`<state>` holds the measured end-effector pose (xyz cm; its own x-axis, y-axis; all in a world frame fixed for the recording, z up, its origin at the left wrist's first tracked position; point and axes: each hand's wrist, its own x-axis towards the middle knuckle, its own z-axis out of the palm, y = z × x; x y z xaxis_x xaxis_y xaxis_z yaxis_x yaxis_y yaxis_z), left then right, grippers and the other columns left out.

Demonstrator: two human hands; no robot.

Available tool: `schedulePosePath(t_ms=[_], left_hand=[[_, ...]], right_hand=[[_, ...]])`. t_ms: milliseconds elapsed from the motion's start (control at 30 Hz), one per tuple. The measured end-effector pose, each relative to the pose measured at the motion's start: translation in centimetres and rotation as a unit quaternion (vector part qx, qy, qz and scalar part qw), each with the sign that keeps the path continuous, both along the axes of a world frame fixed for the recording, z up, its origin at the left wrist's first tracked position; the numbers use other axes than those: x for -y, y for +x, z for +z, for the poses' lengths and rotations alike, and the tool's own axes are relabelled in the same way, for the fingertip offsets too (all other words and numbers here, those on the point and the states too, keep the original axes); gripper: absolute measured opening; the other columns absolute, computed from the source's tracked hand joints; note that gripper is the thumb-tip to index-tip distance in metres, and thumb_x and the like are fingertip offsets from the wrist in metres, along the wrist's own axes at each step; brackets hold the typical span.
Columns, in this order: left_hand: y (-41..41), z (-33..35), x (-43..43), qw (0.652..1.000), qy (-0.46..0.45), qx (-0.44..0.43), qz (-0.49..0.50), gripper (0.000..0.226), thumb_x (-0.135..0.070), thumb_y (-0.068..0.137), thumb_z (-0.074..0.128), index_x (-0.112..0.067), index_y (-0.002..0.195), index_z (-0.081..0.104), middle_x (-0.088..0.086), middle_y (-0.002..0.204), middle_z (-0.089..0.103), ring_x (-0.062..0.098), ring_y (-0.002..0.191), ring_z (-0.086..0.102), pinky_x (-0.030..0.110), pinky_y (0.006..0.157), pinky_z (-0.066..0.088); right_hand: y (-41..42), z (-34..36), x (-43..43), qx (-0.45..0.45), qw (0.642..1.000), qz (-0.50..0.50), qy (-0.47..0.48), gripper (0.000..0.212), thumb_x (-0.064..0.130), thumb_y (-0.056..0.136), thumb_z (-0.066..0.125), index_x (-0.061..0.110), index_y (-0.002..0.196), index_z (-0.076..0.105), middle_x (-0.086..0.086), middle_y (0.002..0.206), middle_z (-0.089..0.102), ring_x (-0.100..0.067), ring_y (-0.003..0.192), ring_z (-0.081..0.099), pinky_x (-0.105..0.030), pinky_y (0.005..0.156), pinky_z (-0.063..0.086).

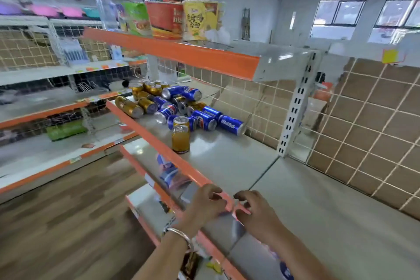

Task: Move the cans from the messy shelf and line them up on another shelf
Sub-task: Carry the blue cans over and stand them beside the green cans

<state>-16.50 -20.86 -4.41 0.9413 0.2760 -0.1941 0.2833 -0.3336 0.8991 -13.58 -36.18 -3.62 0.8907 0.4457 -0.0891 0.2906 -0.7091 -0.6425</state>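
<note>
Since they hold nothing, the left hand (204, 204) and right hand (256, 213) hover at the shelf's orange lip (172, 154), fingers (213, 188) loosely curled, seemingly ready to reach. The cans (179, 107) lie heaped well beyond the fingers, one gold can (181, 134) upright nearer them.

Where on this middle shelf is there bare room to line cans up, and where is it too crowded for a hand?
Bare: the whole right panel, from the seam to the mesh back, and the left panel between the upright gold can and the post. Crowded: the can pile at the far left end.
</note>
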Motion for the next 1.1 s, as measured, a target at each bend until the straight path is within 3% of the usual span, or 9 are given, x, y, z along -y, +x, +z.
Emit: schedulePosePath(t_ms=[100, 233, 300, 500, 667, 767, 867, 1000, 1100], left_hand=[[-1.9, -0.7, -5.8, 1.000, 0.021, -0.005, -0.020, 0.015, -0.002, 0.084, 0.058, -0.013, 0.094, 0.057, 0.001, 0.079, 0.059, 0.000, 0.062, 0.055, 0.007, 0.052, 0.039], [-4.5, -1.9, -12.2, 0.996, 0.025, -0.073, -0.033, 0.003, -0.019, 0.089, 0.058, -0.019, 0.091, 0.056, -0.006, 0.076, 0.055, -0.004, 0.059, 0.050, 0.007, 0.049, 0.035], [-5.5, -2.5, -14.6, 0.993, 0.040, -0.102, -0.038, 0.006, -0.023, 0.089, 0.058, -0.021, 0.093, 0.055, -0.008, 0.085, 0.055, 0.002, 0.076, 0.054, 0.009, 0.062, 0.040], [-6.1, -3.3, -19.9, 0.992, 0.071, -0.101, -0.016, 0.031, -0.023, 0.089, 0.056, -0.017, 0.119, 0.056, -0.005, 0.100, 0.054, 0.008, 0.086, 0.052, 0.003, 0.057, 0.039], [-2.2, -3.0, -25.3, 0.988, 0.118, -0.096, -0.011, 0.029, -0.021, 0.089, 0.056, -0.012, 0.116, 0.059, -0.004, 0.097, 0.054, 0.009, 0.089, 0.050, 0.014, 0.073, 0.039], [1.1, -3.3, -28.6, 0.988, 0.137, -0.072, 0.018, 0.017, -0.021, 0.086, 0.060, -0.021, 0.102, 0.063, 0.002, 0.102, 0.059, 0.014, 0.095, 0.057, 0.022, 0.083, 0.044], [4.8, -2.6, -32.6, 0.982, 0.176, -0.064, 0.025, 0.032, -0.021, 0.086, 0.060, -0.010, 0.117, 0.058, 0.007, 0.120, 0.058, 0.020, 0.111, 0.056, 0.025, 0.093, 0.043], [9.2, -1.3, -38.2, 0.976, 0.202, -0.059, 0.048, 0.038, -0.021, 0.087, 0.057, -0.012, 0.123, 0.054, 0.003, 0.118, 0.056, 0.021, 0.109, 0.056, 0.025, 0.090, 0.045], [11.2, -1.7, -40.9, 0.975, 0.212, -0.063, 0.037, 0.039, -0.023, 0.086, 0.058, -0.014, 0.124, 0.053, 0.002, 0.123, 0.056, 0.018, 0.106, 0.057, 0.023, 0.088, 0.045]], right_hand=[[-0.5, -0.2, -4.9, -0.059, 0.997, 0.050, -0.014, 0.022, 0.031, 0.074, 0.053, 0.034, 0.094, 0.058, 0.004, 0.093, 0.063, -0.017, 0.085, 0.062, -0.030, 0.081, 0.050], [-0.9, -0.9, -10.0, -0.130, 0.957, 0.170, -0.198, 0.040, 0.042, 0.081, 0.054, 0.028, 0.117, 0.061, -0.002, 0.127, 0.053, -0.019, 0.122, 0.050, -0.027, 0.097, 0.037], [-1.1, -1.3, -12.3, -0.165, 0.941, 0.188, -0.229, 0.042, 0.047, 0.083, 0.055, 0.030, 0.121, 0.058, -0.001, 0.120, 0.052, -0.019, 0.121, 0.052, -0.025, 0.096, 0.038], [1.1, -1.0, -18.7, -0.171, 0.942, 0.212, -0.196, 0.036, 0.033, 0.092, 0.055, 0.022, 0.127, 0.054, 0.009, 0.101, 0.058, -0.011, 0.099, 0.057, -0.009, 0.066, 0.039], [5.4, -1.0, -25.2, -0.170, 0.944, 0.239, -0.151, 0.038, 0.031, 0.088, 0.059, 0.021, 0.125, 0.056, 0.005, 0.125, 0.053, -0.011, 0.111, 0.052, -0.029, 0.099, 0.044], [8.8, -1.6, -29.0, -0.149, 0.945, 0.246, -0.154, 0.016, 0.038, 0.084, 0.061, 0.032, 0.099, 0.060, 0.002, 0.107, 0.061, -0.014, 0.098, 0.059, -0.030, 0.094, 0.046], [12.3, -0.8, -32.8, -0.170, 0.947, 0.239, -0.133, 0.048, 0.048, 0.071, 0.060, 0.023, 0.112, 0.061, -0.002, 0.115, 0.063, -0.019, 0.107, 0.061, -0.030, 0.090, 0.049], [16.5, 0.8, -37.6, -0.149, 0.951, 0.247, -0.113, 0.033, 0.048, 0.076, 0.062, 0.033, 0.106, 0.059, 0.006, 0.110, 0.061, -0.014, 0.101, 0.062, -0.032, 0.097, 0.048], [18.2, 1.6, -39.9, -0.151, 0.958, 0.229, -0.089, 0.039, 0.036, 0.084, 0.062, 0.026, 0.121, 0.056, 0.002, 0.113, 0.064, -0.019, 0.098, 0.068, -0.034, 0.091, 0.053]])
